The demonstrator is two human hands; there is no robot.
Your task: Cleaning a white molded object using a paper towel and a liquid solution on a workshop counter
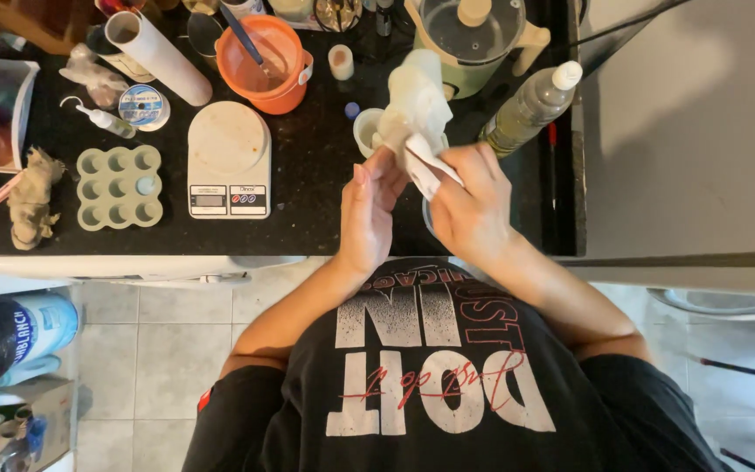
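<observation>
A: Where are the hands?

B: Both are raised over the near edge of the black counter (308, 175), forearms angling up from the person's dark printed shirt and meeting in the middle. The left hand (369, 214) stands nearly upright, palm turned inward, fingers straight and close together, their tips touching the lower end of a white lumpy figure (417, 100).

A: And the other one?

B: The right hand (474, 205) is curled, knuckles up, its fingers pinching a white strip or wrap (430, 166) that hangs off the bottom of the figure. So the figure sits between the two hands, held above the counter, its top pointing away from the person.

A: What is behind it?

B: A small white cup (365, 129) just left of the figure, partly hidden by it. Beyond stands a pale green pot with a glass lid (472, 35), and a plastic bottle with a white cap (530, 105) lies tilted to the right.

A: On the left side?

B: A white kitchen scale (229, 157), well apart from the hands, with a grey-green mould of round cavities (119, 186) beside it and an orange bucket with a stirrer (264, 63) behind it.
</observation>
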